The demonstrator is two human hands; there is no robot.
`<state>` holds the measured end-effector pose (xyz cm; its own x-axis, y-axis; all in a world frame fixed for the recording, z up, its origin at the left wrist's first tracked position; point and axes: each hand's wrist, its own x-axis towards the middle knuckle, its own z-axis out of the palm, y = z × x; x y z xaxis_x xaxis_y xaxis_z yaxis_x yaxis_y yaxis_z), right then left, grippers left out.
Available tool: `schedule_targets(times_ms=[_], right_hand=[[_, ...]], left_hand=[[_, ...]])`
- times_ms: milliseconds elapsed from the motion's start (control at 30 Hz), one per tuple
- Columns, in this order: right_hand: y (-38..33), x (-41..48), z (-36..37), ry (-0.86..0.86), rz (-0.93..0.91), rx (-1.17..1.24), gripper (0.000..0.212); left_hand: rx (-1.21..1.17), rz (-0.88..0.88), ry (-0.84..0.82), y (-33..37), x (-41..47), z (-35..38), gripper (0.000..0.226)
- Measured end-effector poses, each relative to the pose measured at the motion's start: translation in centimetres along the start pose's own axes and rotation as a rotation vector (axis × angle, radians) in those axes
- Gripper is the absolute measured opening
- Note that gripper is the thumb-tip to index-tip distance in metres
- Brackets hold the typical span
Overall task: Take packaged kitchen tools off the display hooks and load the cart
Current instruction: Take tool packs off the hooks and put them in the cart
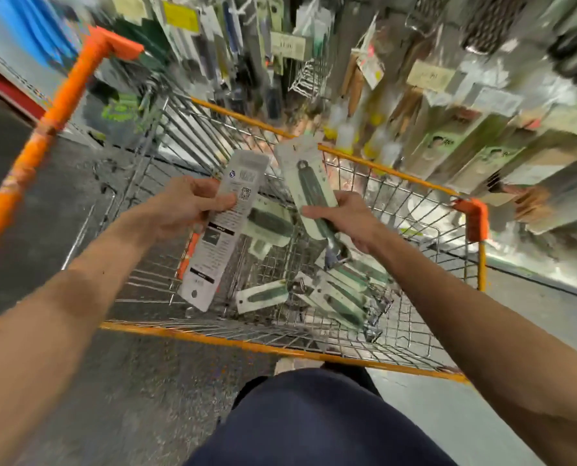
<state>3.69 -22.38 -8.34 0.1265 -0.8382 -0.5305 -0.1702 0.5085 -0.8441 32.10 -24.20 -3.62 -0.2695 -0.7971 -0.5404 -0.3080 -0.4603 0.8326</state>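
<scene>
Over a wire shopping cart (411,178) with orange trim, a person's left hand (186,205) pinches a carded tool package (225,227) showing its printed back, while the right hand (344,220) grips a second package (305,176) holding a green-handled tool. More packages (334,294) lie in the basket; blurred display racks (448,95) hang beyond.

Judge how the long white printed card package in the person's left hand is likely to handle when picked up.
Probably fairly stiff: the long white printed card package juts straight past the left hand without drooping. Likely light, since a thumb-and-finger pinch carries it. Its flat shape suggests it would slide, not roll.
</scene>
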Motion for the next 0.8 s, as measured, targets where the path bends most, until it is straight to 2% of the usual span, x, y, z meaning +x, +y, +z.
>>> schedule_targets(times_ms=[167,267,367,433,567,667,800], right_hand=[[-6.5,-5.3,0.7,-0.053,-0.157,-0.039,0.017],[-9.2,-8.7,0.6,-0.108,-0.211,-0.021,0.006],[-11.0,-12.0,-0.1,-0.109,-0.268,-0.004,0.003],[-12.0,-14.3,-0.9,-0.068,-0.308,-0.029,0.009],[-13.5,-18.5,-3.5,0.06,-0.366,-0.012,0.027],[-14.2,-21.7,-6.5,0.184,-0.402,-0.041,0.026],[-14.3,-26.8,-11.9,0.415,-0.46,-0.048,0.029]], left_hand=[[0.018,0.174,0.019,6.4,-5.2,0.6,0.011],[0.016,0.256,-0.019,10.3,-7.9,1.4,0.017],[0.003,0.325,-0.072,13.9,-10.3,2.1,0.013],[0.041,0.348,-0.105,15.8,-11.5,2.6,0.006],[0.053,0.4,-0.133,19.1,-12.7,5.2,0.024],[0.08,0.473,-0.187,21.9,-13.7,8.5,0.03],[0.234,0.608,-0.199,25.8,-14.6,14.3,0.011]])
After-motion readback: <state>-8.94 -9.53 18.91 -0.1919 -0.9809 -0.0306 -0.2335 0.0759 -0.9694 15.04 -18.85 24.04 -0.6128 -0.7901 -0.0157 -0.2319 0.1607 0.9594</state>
